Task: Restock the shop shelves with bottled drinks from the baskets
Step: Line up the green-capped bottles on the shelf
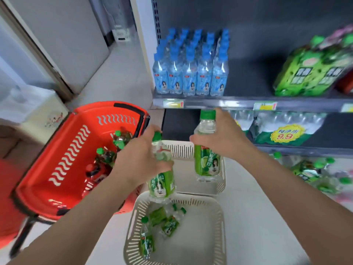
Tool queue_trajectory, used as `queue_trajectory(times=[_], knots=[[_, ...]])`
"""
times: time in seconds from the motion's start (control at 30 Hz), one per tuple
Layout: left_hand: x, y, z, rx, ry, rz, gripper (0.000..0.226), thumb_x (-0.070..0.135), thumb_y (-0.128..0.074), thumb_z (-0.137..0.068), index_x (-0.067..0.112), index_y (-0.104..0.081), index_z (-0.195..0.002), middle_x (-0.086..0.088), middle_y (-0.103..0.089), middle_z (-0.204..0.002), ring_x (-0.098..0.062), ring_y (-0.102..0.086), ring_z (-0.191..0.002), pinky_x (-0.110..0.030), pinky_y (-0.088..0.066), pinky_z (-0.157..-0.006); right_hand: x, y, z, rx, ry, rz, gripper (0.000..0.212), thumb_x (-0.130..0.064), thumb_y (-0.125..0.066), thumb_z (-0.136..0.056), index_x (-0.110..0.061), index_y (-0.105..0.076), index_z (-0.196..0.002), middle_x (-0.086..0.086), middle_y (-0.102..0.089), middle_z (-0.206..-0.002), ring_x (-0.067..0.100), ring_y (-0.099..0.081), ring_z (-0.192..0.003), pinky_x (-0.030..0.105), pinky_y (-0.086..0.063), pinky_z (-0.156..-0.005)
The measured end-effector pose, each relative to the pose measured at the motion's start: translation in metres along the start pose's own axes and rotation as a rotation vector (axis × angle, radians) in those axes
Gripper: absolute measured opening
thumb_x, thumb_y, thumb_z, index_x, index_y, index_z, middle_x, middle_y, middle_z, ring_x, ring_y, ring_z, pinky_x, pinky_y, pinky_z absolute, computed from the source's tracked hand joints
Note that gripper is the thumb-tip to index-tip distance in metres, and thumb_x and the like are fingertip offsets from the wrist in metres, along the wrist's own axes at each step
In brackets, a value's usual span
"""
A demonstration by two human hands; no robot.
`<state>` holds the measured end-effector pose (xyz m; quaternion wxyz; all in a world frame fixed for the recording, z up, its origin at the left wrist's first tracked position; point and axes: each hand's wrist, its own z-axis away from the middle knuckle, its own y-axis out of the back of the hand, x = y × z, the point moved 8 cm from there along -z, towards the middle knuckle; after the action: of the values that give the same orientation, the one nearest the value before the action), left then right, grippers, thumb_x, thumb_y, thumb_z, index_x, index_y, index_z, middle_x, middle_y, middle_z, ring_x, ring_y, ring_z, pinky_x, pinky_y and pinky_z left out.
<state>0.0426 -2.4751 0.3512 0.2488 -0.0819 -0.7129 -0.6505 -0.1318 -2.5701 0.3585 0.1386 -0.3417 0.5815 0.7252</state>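
One green-labelled bottle (162, 180) hangs upright just above the near white basket (219, 217), its neck and shoulder wrapped by the left hand's (141, 157) curled fingers. Beyond that basket, the right hand (223, 136) clasps a second green bottle (207, 163) round its clear shoulder. Left of the basket sits a red basket (66, 150).

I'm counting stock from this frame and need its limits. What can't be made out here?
Head view only:
price tags on the shelf edge: blurred, unreadable.
red basket: its dark bottles sit partly behind the left hand and forearm; no count possible.
green bottle in that hand's grip: upper part partly covered by it.
green multipack: blurred, cut off by the right edge.
blue-capped water bottles: rear rows mostly hidden behind the front row.
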Motion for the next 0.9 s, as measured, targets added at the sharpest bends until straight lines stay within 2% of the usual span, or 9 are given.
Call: queue_trajectory(times=[0.07,0.17,0.27,0.37,0.5,0.63,0.73,0.83,0.9], knots=[[0.03,0.054,0.001,0.039,0.02,-0.002,0.074,0.046,-0.078,-0.06,0.034,-0.037,-0.119,0.01,-0.053,-0.084,-0.015,-0.049,-0.078,-0.028,-0.037,-0.065,-0.031,0.045,0.009,-0.007,-0.016,-0.017,0.069,-0.053,-0.074,-0.066,-0.018,-0.039,-0.114,0.0,-0.048,-0.123,0.022,-0.055,-0.105,0.042,-0.047,-0.09],[0.075,0.133,-0.001,0.081,0.009,0.03,0.075,0.055,-0.072,-0.055,0.035,-0.034,-0.117,0.006,-0.061,-0.09,-0.02,-0.06,-0.086,-0.032,-0.045,-0.068,-0.075,0.114,0.025,-0.002,-0.045,-0.057,0.068,-0.053,-0.074,-0.064,-0.017,-0.042,-0.112,-0.002,-0.047,-0.118,0.02,-0.055,-0.103,0.042,-0.047,-0.088],[0.124,0.206,0.002,0.088,0.014,0.031,0.072,0.052,-0.073,-0.057,0.037,-0.032,-0.115,0.008,-0.06,-0.092,-0.017,-0.057,-0.085,-0.031,-0.043,-0.066,-0.117,0.18,0.044,0.003,-0.043,-0.064,0.058,-0.051,-0.076,-0.065,-0.02,-0.041,-0.1,-0.006,-0.043,-0.105,0.017,-0.054,-0.092,0.041,-0.047,-0.084],[0.177,0.277,0.005,0.108,-0.013,0.038,0.07,0.05,-0.074,-0.061,0.035,-0.032,-0.115,0.008,-0.058,-0.092,-0.014,-0.053,-0.082,-0.029,-0.039,-0.064,-0.157,0.243,0.061,0.013,-0.038,-0.044,0.068,-0.051,-0.076,-0.067,-0.017,-0.04,-0.113,-0.006,-0.04,-0.112,0.014,-0.051,-0.092,0.036,-0.047,-0.082],[0.241,0.356,0.01,0.156,-0.055,0.01,0.073,0.052,-0.074,-0.063,0.039,-0.027,-0.117,0.007,-0.057,-0.101,-0.017,-0.055,-0.092,-0.035,-0.048,-0.073,-0.192,0.321,0.08,0.05,-0.03,-0.063,0.071,-0.052,-0.075,-0.069,-0.018,-0.038,-0.119,-0.004,-0.041,-0.115,0.017,-0.052,-0.096,0.036,-0.047,-0.082],[0.296,0.413,0.022,0.225,-0.109,-0.037,0.076,0.054,-0.074,-0.065,0.037,-0.027,-0.123,0.011,-0.051,-0.101,-0.011,-0.049,-0.094,-0.03,-0.044,-0.071,-0.214,0.383,0.092,0.081,-0.008,-0.072,0.09,-0.057,-0.073,-0.068,-0.013,-0.031,-0.135,-0.002,-0.04,-0.126,0.017,-0.049,-0.101,0.034,-0.045,-0.079],[0.327,0.442,0.026,0.275,-0.134,-0.051,0.077,0.052,-0.075,-0.066,0.034,-0.029,-0.125,0.01,-0.047,-0.099,-0.014,-0.049,-0.095,-0.032,-0.045,-0.071,-0.226,0.418,0.096,0.099,0.046,-0.094,0.094,-0.065,-0.071,-0.058,-0.013,-0.037,-0.128,-0.008,-0.043,-0.114,0.016,-0.054,-0.092,0.037,-0.05,-0.072],[0.344,0.463,0.027,0.343,-0.132,-0.039,0.079,0.05,-0.076,-0.065,0.034,-0.029,-0.127,0.009,-0.049,-0.101,-0.015,-0.05,-0.096,-0.031,-0.044,-0.071,-0.238,0.443,0.097,0.138,0.096,-0.11,0.099,-0.069,-0.066,-0.051,-0.012,-0.039,-0.127,0.002,-0.048,-0.122,0.021,-0.058,-0.095,0.043,-0.053,-0.075],[0.354,0.473,0.03,0.396,-0.144,-0.042,0.08,0.05,-0.076,-0.065,0.034,-0.03,-0.128,0.009,-0.052,-0.105,-0.012,-0.05,-0.093,-0.028,-0.041,-0.068,-0.244,0.451,0.095,0.151,0.122,-0.127,0.098,-0.066,-0.069,-0.055,-0.011,-0.038,-0.129,0.003,-0.047,-0.126,0.022,-0.057,-0.099,0.044,-0.052,-0.077]])
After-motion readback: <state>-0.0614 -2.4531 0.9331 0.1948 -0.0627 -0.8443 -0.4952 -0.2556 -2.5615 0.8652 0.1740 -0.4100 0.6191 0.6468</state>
